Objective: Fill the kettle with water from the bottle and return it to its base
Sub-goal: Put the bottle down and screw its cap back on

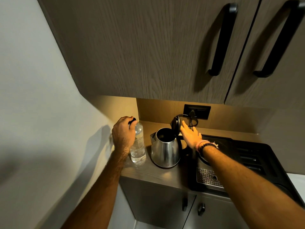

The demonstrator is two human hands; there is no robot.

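A steel kettle (165, 151) stands on the wooden counter (153, 172), its black lid (175, 125) hinged upright and its mouth open. My right hand (189, 135) is flat with fingers spread, fingertips touching the back of the raised lid. Left of the kettle a clear plastic water bottle (138, 146) stands upright with water in it. My left hand (123, 131) is closed around the bottle's neck and dark cap (132, 120). The kettle's round base (203, 158) lies to the right, partly hidden behind my right wrist.
A black tray (247, 159) with slots and a perforated metal grate (207, 176) fills the counter's right side. A wall socket (197, 111) with a plugged cord sits behind the kettle. Overhead cabinets with black handles (222, 38) hang low. A wall bounds the left.
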